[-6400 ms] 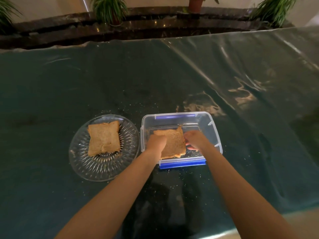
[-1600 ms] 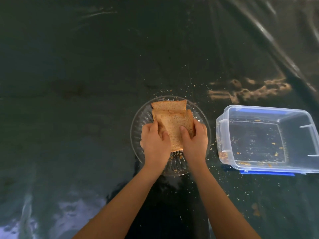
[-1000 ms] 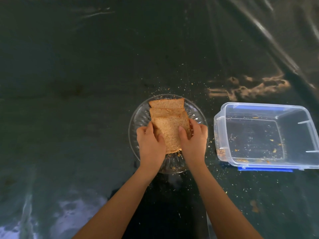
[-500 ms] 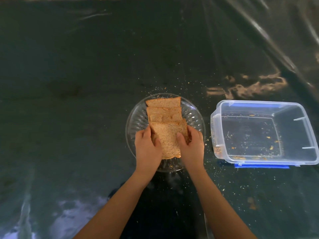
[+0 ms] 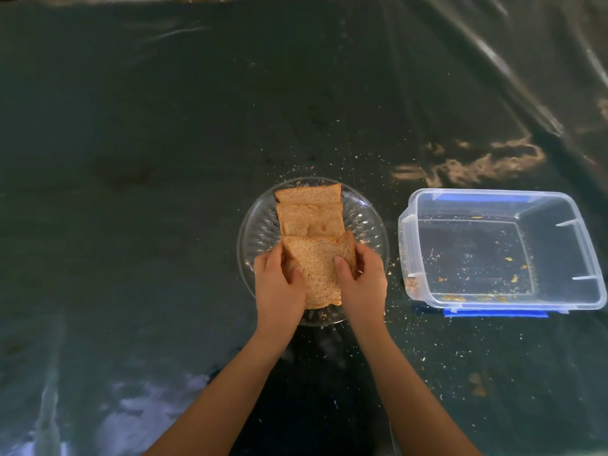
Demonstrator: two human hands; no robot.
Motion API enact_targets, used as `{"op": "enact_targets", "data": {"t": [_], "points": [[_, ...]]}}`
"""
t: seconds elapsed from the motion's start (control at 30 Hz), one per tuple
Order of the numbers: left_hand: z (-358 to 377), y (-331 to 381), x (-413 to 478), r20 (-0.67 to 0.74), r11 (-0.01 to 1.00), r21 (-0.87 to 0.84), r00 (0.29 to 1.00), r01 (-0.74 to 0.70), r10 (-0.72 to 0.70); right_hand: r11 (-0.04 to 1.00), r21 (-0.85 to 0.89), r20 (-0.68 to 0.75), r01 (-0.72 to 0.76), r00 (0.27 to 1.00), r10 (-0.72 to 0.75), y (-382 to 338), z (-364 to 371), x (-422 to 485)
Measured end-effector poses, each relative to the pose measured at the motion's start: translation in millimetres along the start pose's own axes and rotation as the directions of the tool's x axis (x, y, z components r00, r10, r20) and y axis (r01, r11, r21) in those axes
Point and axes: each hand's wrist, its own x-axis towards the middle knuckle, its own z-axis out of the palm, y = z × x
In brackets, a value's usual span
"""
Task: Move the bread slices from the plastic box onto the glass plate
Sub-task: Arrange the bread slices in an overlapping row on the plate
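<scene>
My left hand [image 5: 279, 284] and right hand [image 5: 360, 281] both pinch the nearest slice of brown bread [image 5: 317, 271], one hand on each side edge, thumbs on top and fingers curled under. The slice sits low over the near half of the round, ribbed glass plate [image 5: 260, 225], its far edge overlapping the second slice [image 5: 311, 220]; whether its near edge already touches the glass I cannot tell, since my hands cover it. A third slice [image 5: 307, 194] lies at the far rim, so the three step toward me like shingles.

Over the last second and a half I have drawn this slice back toward myself: it covered most of the stack then, and now both slices behind it show broad strips of crust and crumb. Six seconds back one slice was on the plate and I was lifting bread out of the box.

To my right, well apart from the plate, the clear rectangular plastic box with blue clips [image 5: 500, 248] holds only crumbs [image 5: 506, 278], and more lie scattered on the dark plastic-covered table [image 5: 131, 159]. I judge the transfer nearly finished: what remains is to let go and lift my hands away without dragging the bread off the near rim.
</scene>
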Motion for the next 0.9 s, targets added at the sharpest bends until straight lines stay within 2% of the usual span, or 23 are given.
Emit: {"op": "enact_targets", "data": {"t": [0.17,0.37,0.53,0.67,0.77,0.9], "points": [[1,-2,1,0.02,0.999,0.044,0.999,0.03,-0.031,0.997,-0.073,0.005,0.021,1.0,-0.021,1,0,-1],[0,-2,-3,-0.015,1.0,0.017,1.0,-0.013,0.014,0.989,-0.102,-0.023,0.111,0.993,-0.114,-3,-4,-1],[1,-5,8,0.05,0.997,0.064,0.998,0.036,-0.04,0.989,-0.143,0.105,0.022,0.994,-0.007,-2,-2,14],[-3,-7,18,0.142,0.996,-0.039,0.988,0.074,-0.068,0.993,-0.115,0.2,-0.011,0.979,0.034,-2,-3,21],[-5,-5,22,0.174,0.996,-0.055,0.983,0.074,-0.063,0.994,-0.111,0.19,-0.022,0.981,0.043,-2,-1,25],[-1,-1,26,0.128,0.998,0.022,0.99,0.054,-0.056,0.993,-0.114,0.142,-0.013,0.989,0.03,-5,3,26]]}}
